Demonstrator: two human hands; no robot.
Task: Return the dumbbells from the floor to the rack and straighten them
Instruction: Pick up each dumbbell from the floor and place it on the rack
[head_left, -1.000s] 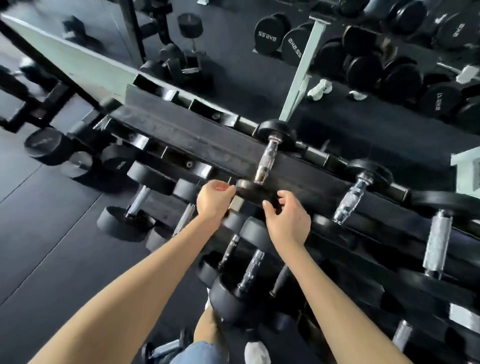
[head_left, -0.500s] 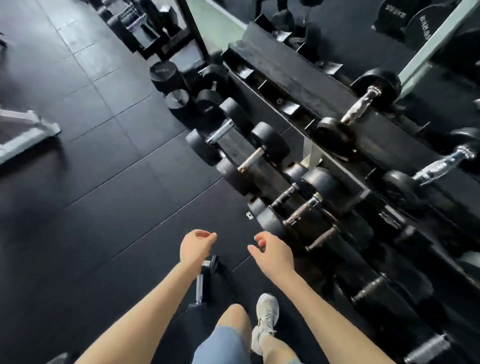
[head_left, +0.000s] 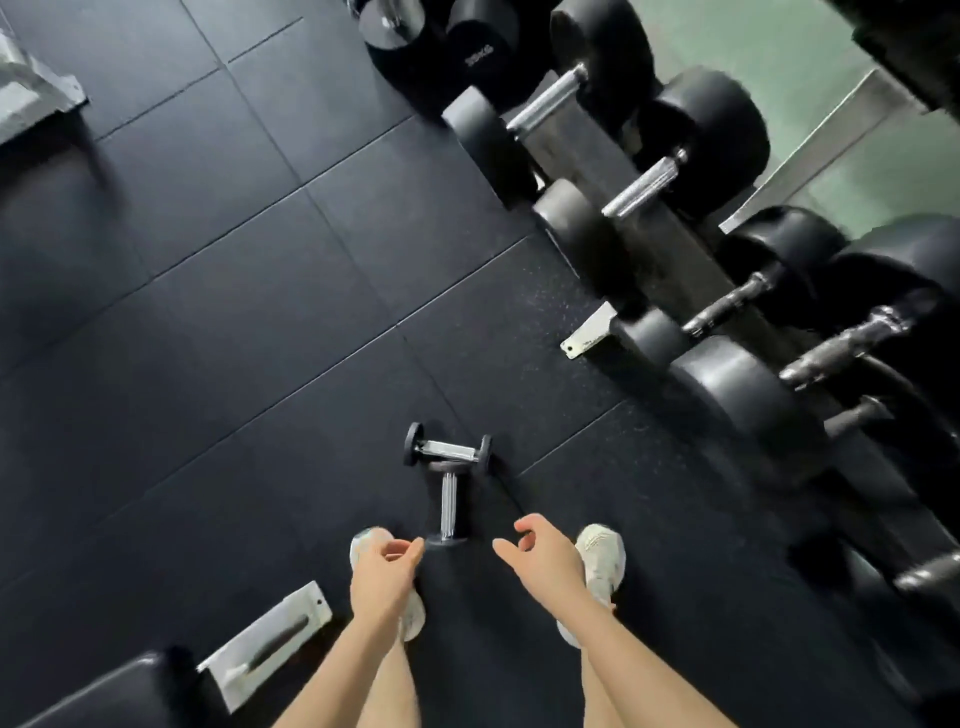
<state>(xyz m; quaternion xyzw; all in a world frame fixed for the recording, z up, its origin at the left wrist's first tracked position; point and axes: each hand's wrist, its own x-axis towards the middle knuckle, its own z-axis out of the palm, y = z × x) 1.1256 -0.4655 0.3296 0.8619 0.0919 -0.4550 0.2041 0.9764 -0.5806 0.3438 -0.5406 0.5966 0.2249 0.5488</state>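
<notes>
Your left hand (head_left: 384, 566) and right hand (head_left: 540, 556) hover loosely curled, holding nothing, above the floor (head_left: 234, 312). Just beyond them, between your shoes (head_left: 602, 561), the crosswise dumbbell (head_left: 448, 449) and lengthwise dumbbell (head_left: 448, 506) lie in a T. The loaded rack (head_left: 670, 244) stands to your right.

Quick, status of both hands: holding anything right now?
Left hand: open, loosely curled, holding nothing.
Right hand: open, loosely curled, holding nothing.
</notes>
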